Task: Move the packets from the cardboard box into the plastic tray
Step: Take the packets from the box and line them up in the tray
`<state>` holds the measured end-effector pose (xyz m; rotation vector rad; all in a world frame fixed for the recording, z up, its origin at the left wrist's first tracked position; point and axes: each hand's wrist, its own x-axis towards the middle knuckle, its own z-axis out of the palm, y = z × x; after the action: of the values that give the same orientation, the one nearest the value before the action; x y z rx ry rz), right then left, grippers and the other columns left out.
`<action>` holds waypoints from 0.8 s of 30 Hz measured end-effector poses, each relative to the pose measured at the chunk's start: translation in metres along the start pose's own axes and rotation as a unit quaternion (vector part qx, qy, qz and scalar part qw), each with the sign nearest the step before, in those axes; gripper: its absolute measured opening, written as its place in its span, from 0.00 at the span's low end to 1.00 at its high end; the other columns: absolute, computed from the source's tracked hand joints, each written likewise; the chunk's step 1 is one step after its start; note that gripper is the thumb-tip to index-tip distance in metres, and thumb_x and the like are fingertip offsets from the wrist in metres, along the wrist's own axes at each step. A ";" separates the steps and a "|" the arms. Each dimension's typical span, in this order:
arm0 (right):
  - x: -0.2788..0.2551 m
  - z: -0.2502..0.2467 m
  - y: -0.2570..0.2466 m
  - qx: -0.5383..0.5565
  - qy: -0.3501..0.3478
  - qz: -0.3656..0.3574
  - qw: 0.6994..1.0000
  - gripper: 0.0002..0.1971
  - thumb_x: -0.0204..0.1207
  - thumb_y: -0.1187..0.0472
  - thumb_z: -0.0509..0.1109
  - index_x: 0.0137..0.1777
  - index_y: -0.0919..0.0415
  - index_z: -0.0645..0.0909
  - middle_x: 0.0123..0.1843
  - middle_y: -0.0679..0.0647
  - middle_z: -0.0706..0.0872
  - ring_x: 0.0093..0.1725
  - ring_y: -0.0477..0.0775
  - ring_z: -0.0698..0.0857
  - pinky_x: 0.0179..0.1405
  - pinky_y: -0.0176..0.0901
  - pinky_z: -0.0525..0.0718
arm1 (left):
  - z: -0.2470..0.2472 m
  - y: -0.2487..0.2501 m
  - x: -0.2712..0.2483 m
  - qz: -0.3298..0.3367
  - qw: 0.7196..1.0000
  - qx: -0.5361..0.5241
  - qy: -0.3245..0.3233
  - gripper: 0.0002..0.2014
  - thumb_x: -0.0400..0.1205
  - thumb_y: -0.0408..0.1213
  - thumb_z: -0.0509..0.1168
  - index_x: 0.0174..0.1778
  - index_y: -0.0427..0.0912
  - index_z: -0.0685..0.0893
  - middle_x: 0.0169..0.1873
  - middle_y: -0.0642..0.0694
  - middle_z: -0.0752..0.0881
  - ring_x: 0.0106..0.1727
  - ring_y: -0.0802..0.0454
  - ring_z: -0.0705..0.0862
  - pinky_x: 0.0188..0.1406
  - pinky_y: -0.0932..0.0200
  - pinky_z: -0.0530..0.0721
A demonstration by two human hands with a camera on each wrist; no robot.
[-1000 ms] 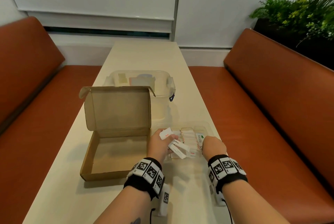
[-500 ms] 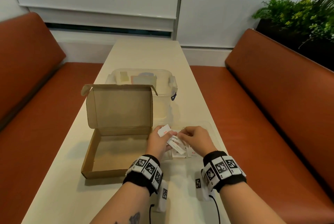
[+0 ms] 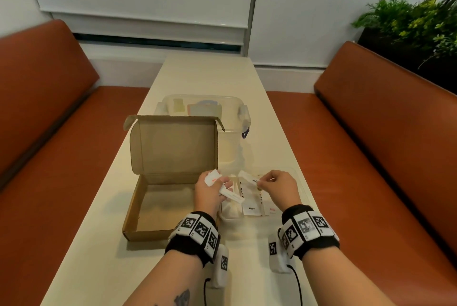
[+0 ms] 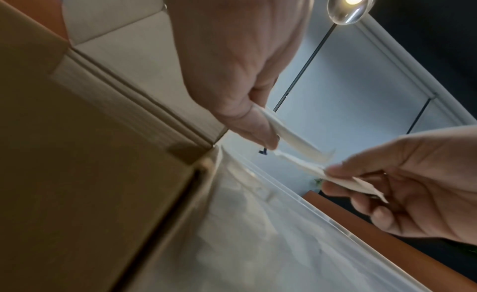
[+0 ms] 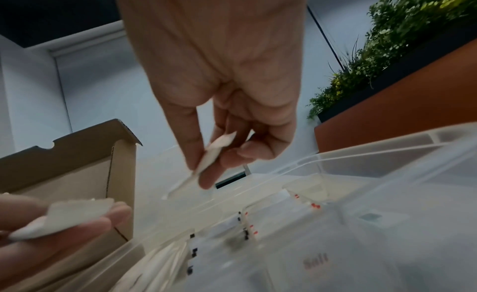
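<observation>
The open cardboard box (image 3: 160,206) lies on the table with its lid up, and its floor looks bare. Right beside it sits the clear plastic tray (image 3: 299,179), holding several white packets such as a Pepper packet (image 3: 251,208) and a Salt packet (image 5: 316,261). My left hand (image 3: 222,188) hovers over the tray's left edge and grips a small bunch of packets (image 3: 232,196). My right hand (image 3: 261,183) pinches a single packet (image 3: 249,178) above the tray, just right of the left hand. In the right wrist view the pinched packet (image 5: 214,153) hangs between thumb and fingers.
A clear lidded plastic container (image 3: 205,108) stands behind the box. Orange benches (image 3: 371,157) run along both sides of the narrow table (image 3: 99,268). A green plant (image 3: 408,21) stands at the far right.
My right hand rose from the tray, reached the bunch in my left hand, and has drawn one packet off to the right. The left hand stayed almost still.
</observation>
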<state>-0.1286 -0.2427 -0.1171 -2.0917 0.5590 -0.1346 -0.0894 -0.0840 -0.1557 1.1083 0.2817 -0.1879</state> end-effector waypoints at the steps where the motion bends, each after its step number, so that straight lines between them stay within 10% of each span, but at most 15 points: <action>1: 0.000 0.002 -0.001 0.000 0.008 0.010 1.000 0.04 0.67 0.69 0.74 0.34 0.62 0.84 0.39 0.53 0.88 0.38 0.48 0.83 0.30 0.31 0.73 | -0.003 0.002 0.001 0.009 1.000 0.004 0.015 0.12 0.79 0.20 0.66 0.50 0.42 0.80 0.40 0.37 0.88 0.39 0.44 0.89 0.40 0.53 0.89; 5: -0.001 0.018 -0.006 0.002 0.016 0.039 0.999 0.10 0.65 0.74 0.70 0.29 0.62 0.75 0.37 0.59 0.86 0.41 0.57 0.85 0.40 0.44 0.83 | -0.014 0.004 0.004 0.039 0.998 -0.005 0.058 0.12 0.81 0.25 0.65 0.58 0.41 0.79 0.44 0.39 0.89 0.41 0.50 0.91 0.34 0.60 0.88; 10: -0.004 0.046 -0.010 -0.024 0.026 0.049 0.998 0.13 0.66 0.72 0.66 0.26 0.59 0.68 0.30 0.54 0.79 0.35 0.54 0.78 0.28 0.37 0.73 | -0.025 0.008 0.004 0.050 0.996 -0.017 0.072 0.12 0.82 0.26 0.64 0.58 0.44 0.78 0.45 0.40 0.89 0.37 0.55 0.91 0.31 0.64 0.87; 24: -0.006 0.068 -0.002 -0.112 0.022 0.041 0.993 0.07 0.71 0.70 0.67 0.44 0.60 0.85 0.43 0.54 0.86 0.48 0.56 0.84 0.46 0.40 0.79 | -0.029 0.010 0.005 0.036 0.999 -0.009 0.036 0.11 0.81 0.26 0.66 0.56 0.43 0.80 0.44 0.39 0.89 0.42 0.48 0.91 0.38 0.57 0.89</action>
<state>-0.1124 -0.1870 -0.1526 -2.2826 0.7124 -0.0738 -0.0853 -0.0532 -0.1612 1.1072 0.3065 -0.0826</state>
